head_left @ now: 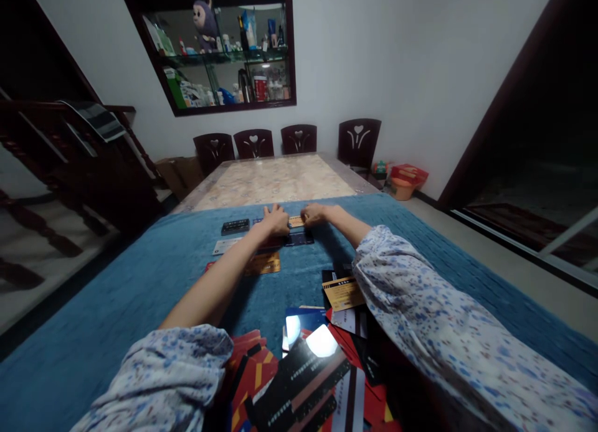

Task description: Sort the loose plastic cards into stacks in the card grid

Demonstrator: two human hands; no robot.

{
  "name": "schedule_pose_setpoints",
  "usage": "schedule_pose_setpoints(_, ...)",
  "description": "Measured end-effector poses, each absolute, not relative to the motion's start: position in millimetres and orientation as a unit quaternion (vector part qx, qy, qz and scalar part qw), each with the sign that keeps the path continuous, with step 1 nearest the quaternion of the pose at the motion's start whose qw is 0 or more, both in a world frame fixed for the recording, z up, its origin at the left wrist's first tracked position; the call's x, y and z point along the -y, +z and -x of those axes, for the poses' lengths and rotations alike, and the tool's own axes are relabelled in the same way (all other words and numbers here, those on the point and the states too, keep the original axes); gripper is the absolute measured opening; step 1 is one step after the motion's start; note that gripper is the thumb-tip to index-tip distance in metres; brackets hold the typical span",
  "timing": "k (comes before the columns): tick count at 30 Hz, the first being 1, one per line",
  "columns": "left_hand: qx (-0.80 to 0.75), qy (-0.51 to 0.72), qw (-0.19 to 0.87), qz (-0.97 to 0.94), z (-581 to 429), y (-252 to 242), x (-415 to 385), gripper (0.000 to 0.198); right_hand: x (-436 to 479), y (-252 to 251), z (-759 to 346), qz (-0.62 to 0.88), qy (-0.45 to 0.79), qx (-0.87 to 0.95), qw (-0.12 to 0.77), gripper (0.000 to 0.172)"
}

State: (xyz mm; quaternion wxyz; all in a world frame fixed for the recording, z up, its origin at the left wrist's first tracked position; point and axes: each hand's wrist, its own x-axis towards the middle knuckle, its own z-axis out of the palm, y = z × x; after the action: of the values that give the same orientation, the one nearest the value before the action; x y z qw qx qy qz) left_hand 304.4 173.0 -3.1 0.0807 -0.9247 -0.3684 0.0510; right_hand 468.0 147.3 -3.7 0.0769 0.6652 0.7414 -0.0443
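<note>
At the far end of the blue cloth, a yellow card [296,221] lies between my two hands. My right hand [316,214] has its fingers curled down onto the card's right end. My left hand [276,220] rests at its left end, fingers apart and pointing away, partly covering a blue card behind. A dark card [299,238] lies just below the yellow one. To the left are a black card [235,226] and a white card [226,246]. An orange-gold card [264,263] sits nearer, partly hidden by my left forearm.
A heap of mixed cards [299,382], black, red and blue, lies close to me, with a gold card [343,293] beside my right sleeve. The blue cloth [154,276] covers the near table. Chairs [299,139] line the far side, and wooden railings [70,145] stand left.
</note>
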Motion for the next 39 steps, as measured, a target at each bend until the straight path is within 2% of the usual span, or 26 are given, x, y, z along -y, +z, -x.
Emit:
schedule_pose_setpoints(3, 0.356, 0.044, 0.095, 0.929, -301.8, -2.4, -170.1, 0.037, -145.4, -3.3, -470.7, -0.667, -0.043, -0.74, 0.07, 0.041)
schedule_pose_setpoints(8, 0.337, 0.02, 0.097, 0.936, -296.2, -1.9, -163.6, 0.036, -135.9, 1.1, -475.5, -0.673, -0.033, -0.737, 0.05, 0.058)
schedule_pose_setpoints(12, 0.329, 0.003, 0.1, 0.939, -289.2, 0.2, -153.9, 0.037, -119.7, 9.3, -476.7, -0.674, -0.025, -0.738, 0.039, 0.06)
schedule_pose_setpoints(22, 0.31, -0.093, 0.084, 0.943, -260.8, 7.6, -106.1, 0.03, -52.1, 27.5, -454.8, -0.629, 0.059, -0.775, -0.035, 0.027)
schedule_pose_setpoints(39, 0.296, -0.137, 0.034, 0.945, -195.0, -1.9, -18.5, 0.026, 67.3, 15.7, -424.3, -0.566, 0.069, -0.81, -0.138, 0.018)
